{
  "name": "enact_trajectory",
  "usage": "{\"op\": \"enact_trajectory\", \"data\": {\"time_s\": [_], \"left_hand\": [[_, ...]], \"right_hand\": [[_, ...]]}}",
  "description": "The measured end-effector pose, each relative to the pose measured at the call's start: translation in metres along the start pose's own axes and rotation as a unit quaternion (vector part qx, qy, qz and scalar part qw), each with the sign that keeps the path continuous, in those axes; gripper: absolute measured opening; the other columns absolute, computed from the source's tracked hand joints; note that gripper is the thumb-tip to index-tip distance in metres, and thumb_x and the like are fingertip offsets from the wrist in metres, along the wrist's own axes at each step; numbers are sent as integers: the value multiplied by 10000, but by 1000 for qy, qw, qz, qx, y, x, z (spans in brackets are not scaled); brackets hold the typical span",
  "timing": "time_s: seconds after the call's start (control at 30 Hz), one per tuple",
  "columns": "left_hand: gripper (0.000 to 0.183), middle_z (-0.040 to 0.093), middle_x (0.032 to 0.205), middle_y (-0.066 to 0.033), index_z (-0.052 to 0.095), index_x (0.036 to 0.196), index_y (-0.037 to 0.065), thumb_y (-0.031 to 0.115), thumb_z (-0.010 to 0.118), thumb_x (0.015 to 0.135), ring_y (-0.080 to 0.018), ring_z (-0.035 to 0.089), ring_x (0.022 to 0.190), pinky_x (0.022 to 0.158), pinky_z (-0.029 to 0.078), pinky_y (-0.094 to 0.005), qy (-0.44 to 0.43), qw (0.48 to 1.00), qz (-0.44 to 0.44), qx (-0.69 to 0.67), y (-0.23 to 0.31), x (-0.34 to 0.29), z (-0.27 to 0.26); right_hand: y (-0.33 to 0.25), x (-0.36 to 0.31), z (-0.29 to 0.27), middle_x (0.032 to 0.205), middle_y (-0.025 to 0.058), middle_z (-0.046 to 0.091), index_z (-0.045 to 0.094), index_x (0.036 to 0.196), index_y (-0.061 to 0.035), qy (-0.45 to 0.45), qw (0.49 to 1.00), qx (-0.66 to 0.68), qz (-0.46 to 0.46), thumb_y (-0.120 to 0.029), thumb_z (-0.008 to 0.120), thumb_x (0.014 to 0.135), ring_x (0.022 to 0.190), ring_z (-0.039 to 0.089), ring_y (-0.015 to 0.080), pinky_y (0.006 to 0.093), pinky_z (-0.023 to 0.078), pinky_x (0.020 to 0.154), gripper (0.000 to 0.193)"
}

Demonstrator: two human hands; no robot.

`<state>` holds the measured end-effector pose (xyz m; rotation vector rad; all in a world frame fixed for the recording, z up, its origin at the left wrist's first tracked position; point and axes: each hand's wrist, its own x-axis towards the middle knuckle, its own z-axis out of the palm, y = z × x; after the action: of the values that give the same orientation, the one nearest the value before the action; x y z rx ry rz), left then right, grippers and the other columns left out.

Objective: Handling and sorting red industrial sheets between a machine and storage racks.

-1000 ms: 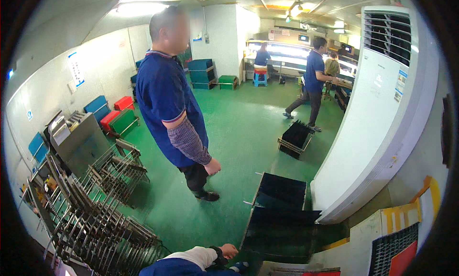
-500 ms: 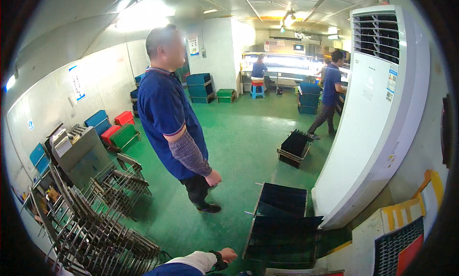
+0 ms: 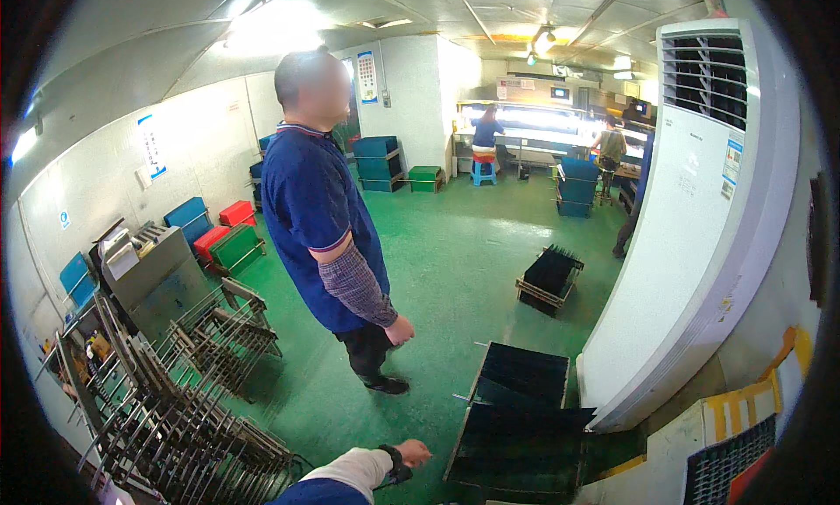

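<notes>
My left hand (image 3: 414, 453) reaches in from the lower edge, with a white sleeve and a black band at the wrist. Its fingers look loosely curled, and I see nothing in them. Just right of the hand, but apart from it, stands a rack of thin dark sheets (image 3: 516, 448). A second rack of dark sheets (image 3: 522, 371) adjoins it on the far side. My right hand is out of view.
A co-worker in a blue shirt (image 3: 319, 194) stands ahead on the green floor. Metal frames (image 3: 184, 417) crowd the left. A tall white air conditioner (image 3: 674, 234) rises at the right. Farther off is another dark rack (image 3: 549, 276); people sit at a lit bench (image 3: 525, 133).
The view has shifted slightly, so the room sits a little lower and farther right. The walking person at the back right is now mostly hidden behind the air conditioner.
</notes>
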<state>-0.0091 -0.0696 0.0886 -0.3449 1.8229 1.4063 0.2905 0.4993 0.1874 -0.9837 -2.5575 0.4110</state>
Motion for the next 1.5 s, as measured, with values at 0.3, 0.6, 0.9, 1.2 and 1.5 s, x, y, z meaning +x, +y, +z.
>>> {"op": "enact_trajectory", "data": {"time_s": [0.3, 0.6, 0.9, 1.2, 1.5], "left_hand": [[211, 576, 634, -52, 589, 765, 33, 239, 563, 728, -130, 527, 480, 393, 407, -265, 182, 975, 125, 38, 87, 16, -83], [319, 624, 672, -58, 630, 711, 41, 345, 536, 737, -197, 595, 593, 499, 461, -352, 9, 914, 58, 402, -8, 67, 4], [284, 564, 745, -70, 543, 904, 28, 276, 585, 773, -159, 518, 511, 393, 396, -274, -44, 997, -5, -56, -6, 70, 47], [223, 554, 735, -52, 521, 900, 18, 203, 556, 780, -173, 517, 531, 450, 425, -297, -42, 995, -23, -93, -65, 84, 4], [334, 542, 993, -11, 517, 1114, 180, 320, 534, 812, -155, 536, 736, 660, 475, -325, -366, 906, -209, 23, -31, -2, 11]], "right_hand": [[-1, 1, 0, 985, 187, 559, 533, 1015, 26, -9, 1000, 0, 6, -284, 649, 614, 898, 527, 319, 375, 431, 782, 520], [-3, -1, -5, 985, 185, 557, 530, 1015, 28, -12, 1000, -6, 19, -267, 651, 612, 896, 526, 313, 371, 432, 779, 514], [-5, 2, -8, 986, 182, 556, 528, 1016, 29, -34, 999, -16, 21, -251, 652, 610, 894, 526, 308, 367, 432, 777, 509], [-12, 10, -8, 986, 180, 554, 525, 1016, 31, -49, 998, -19, 26, -234, 654, 608, 892, 525, 302, 363, 433, 774, 504], [-17, 12, -16, 987, 178, 552, 523, 1017, 33, -63, 997, -27, 30, -217, 656, 606, 890, 525, 296, 359, 434, 772, 499]]}}
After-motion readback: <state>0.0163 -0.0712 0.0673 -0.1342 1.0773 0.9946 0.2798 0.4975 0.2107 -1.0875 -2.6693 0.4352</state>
